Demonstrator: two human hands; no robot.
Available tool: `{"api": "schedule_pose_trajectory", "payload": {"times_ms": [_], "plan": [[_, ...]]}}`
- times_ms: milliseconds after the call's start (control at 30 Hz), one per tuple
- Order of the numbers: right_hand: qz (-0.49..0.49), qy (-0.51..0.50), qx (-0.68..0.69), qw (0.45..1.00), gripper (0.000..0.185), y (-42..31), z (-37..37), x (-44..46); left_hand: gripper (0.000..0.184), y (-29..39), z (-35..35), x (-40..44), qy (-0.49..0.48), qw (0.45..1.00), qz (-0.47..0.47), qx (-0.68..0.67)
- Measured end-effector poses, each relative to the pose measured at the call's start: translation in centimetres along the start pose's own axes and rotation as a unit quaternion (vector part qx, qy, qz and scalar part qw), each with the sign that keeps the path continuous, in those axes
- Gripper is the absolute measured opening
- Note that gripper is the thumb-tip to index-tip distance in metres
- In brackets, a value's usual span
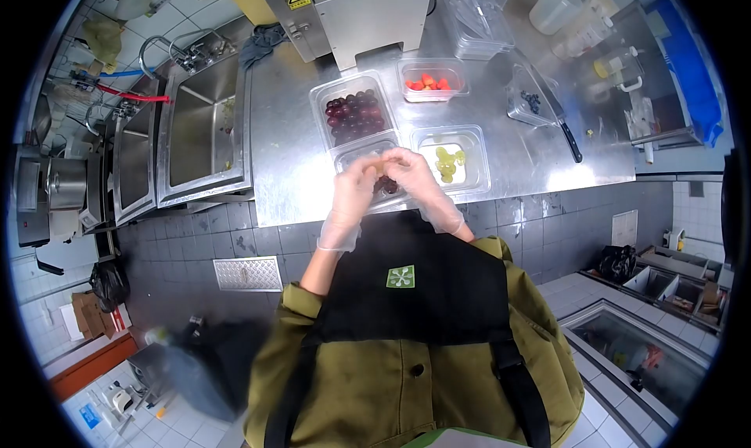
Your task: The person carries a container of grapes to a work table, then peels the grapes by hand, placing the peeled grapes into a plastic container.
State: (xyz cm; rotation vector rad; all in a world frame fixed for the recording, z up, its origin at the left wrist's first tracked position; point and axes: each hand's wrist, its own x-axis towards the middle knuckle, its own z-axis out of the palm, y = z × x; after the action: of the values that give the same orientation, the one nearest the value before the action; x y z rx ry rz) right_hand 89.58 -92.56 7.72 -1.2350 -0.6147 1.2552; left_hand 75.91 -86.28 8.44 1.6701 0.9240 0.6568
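Note:
My left hand (356,188) and my right hand (412,177), both in clear plastic gloves, meet fingertip to fingertip near the counter's front edge. Their fingers are pinched together, and whatever is between them is hidden. Below them sits a clear plastic container (342,160), partly covered by the hands, with a few dark pieces (389,186) showing inside. Just beyond it, dark red grapes (356,113) fill part of another clear tub (319,104). To the right of my right hand, a clear tub (483,166) holds pale green fruit pieces (447,163).
Cut strawberries (426,82) lie in a tub farther back. A knife (557,107) rests against a small tub of blueberries (530,101), handle toward me. A steel machine (371,21) and stacked clear containers (476,21) stand behind. Sinks (202,127) are on the left.

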Motion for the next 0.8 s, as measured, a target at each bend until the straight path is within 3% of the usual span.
{"api": "schedule_pose_trajectory", "payload": {"times_ms": [133,233,333,433,533,633,800], "plan": [[-0.007,0.007,0.048,0.999,0.014,0.6,-0.3,0.4,0.019,-1.4,0.2,0.3,0.014,0.997,-0.005,-0.079],[0.042,0.007,0.095,0.995,0.015,1.1,-0.6,0.6,0.021,-1.5,0.1,0.4,0.000,0.983,-0.037,-0.180],[0.022,0.025,0.092,0.995,0.015,1.5,-0.2,0.7,0.023,-1.1,0.0,0.3,0.010,0.986,-0.027,-0.167],[0.042,0.063,0.093,0.993,0.015,1.1,0.2,0.3,0.022,-0.1,0.5,0.1,0.034,0.996,0.044,-0.063],[0.043,0.049,0.098,0.993,0.015,1.0,0.4,0.2,0.022,1.2,0.3,0.1,0.022,0.999,0.013,-0.034],[0.051,0.033,0.176,0.983,0.017,0.5,0.4,-0.3,0.020,0.3,-0.1,0.5,-0.007,0.991,-0.027,-0.131],[0.062,0.013,0.188,0.980,0.018,0.6,0.1,-0.3,0.019,0.2,-0.2,0.5,-0.027,0.971,-0.082,-0.222]]}}
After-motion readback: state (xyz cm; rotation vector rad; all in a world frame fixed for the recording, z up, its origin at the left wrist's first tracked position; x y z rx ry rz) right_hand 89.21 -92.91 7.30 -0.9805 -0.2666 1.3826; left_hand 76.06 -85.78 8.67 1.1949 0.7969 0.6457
